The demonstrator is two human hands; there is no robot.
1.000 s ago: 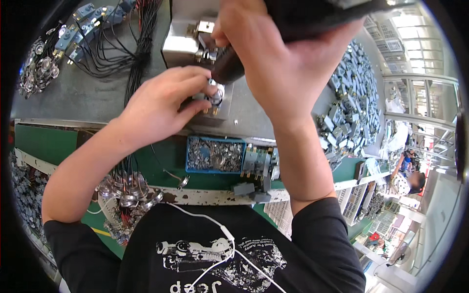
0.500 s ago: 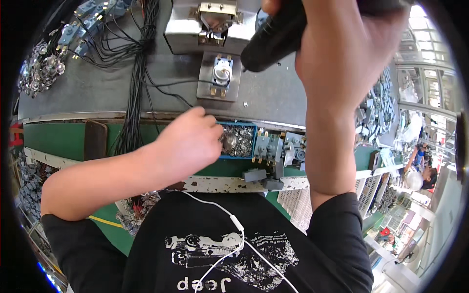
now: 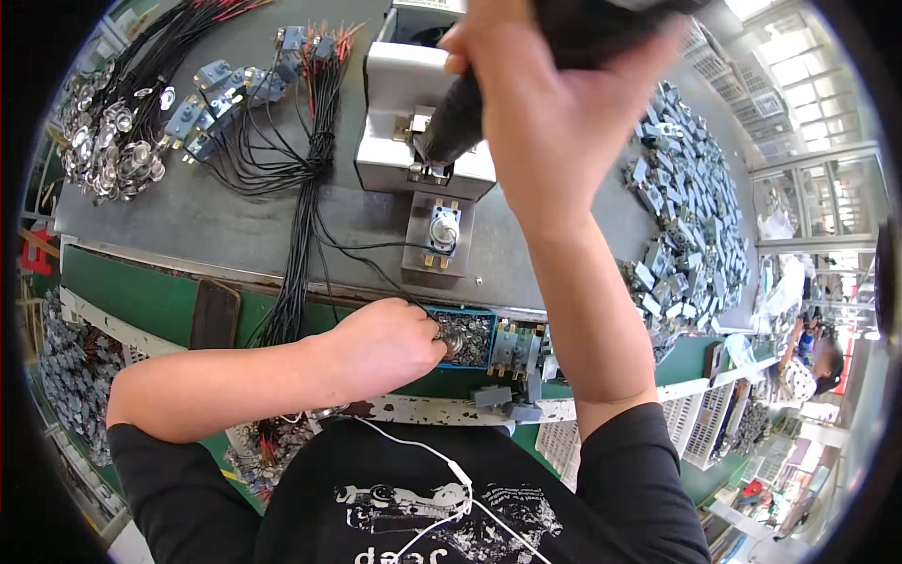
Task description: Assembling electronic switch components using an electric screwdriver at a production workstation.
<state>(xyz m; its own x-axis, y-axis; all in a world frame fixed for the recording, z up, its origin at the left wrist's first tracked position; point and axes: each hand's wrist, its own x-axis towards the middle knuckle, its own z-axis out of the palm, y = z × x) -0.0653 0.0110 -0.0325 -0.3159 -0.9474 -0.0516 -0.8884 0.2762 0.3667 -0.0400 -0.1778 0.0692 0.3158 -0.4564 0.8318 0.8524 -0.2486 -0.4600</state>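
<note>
My right hand (image 3: 562, 132) is wrapped round a black power screwdriver (image 3: 458, 120). The tool's tip reaches into the front opening of a white metal box (image 3: 399, 89), probably a screw feeder. My left hand (image 3: 393, 348) has its fingers curled together at the left end of a blue tray (image 3: 493, 343) of small metal pieces. Something shiny and round shows by those fingertips, but I cannot make out whether they grip it. In front of the box, a small grey part (image 3: 443, 232) with a round white-and-metal top and brass tabs sits upright on a metal block (image 3: 419, 254). A black wire runs to it.
A bundle of black wires (image 3: 305, 202) lies left of the metal block. Shiny round metal parts (image 3: 117, 155) are heaped at far left, grey parts (image 3: 691, 221) at right. More grey parts (image 3: 515, 348) stand beside the tray. Another person (image 3: 808, 362) is at far right.
My right hand has moved left with the screwdriver, from beside the grey part into the box's opening. My left hand stays by the tray. The whole view has shifted, showing more of the table.
</note>
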